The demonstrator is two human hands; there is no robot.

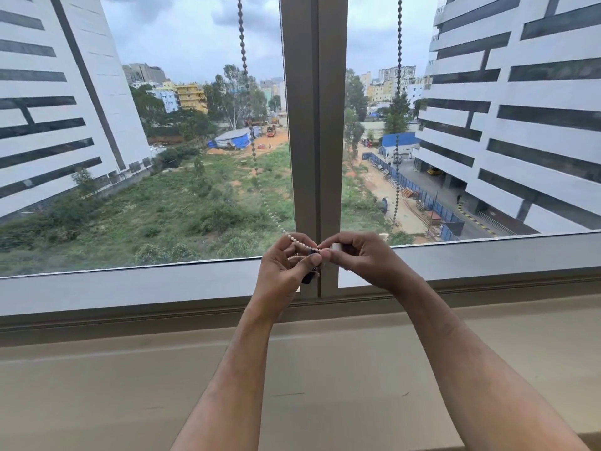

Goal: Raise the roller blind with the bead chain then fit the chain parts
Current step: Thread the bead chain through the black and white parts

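Observation:
A white bead chain [247, 92] hangs from the top of the view and curves down to my hands in front of the window's centre post. My left hand [286, 268] pinches the chain's lower end and also holds a small dark part [309, 277] below the fingers. My right hand [357, 258] grips a small white chain part [336, 246] at the chain's end, its fingertips touching those of the left hand. A second strand of the chain [398, 125] hangs free on the right. The roller blind itself is out of view.
The grey window post [313, 125] stands right behind my hands. A beige sill [162, 385] runs below the window frame [130, 288]. Through the glass I see white buildings, a green field and a road.

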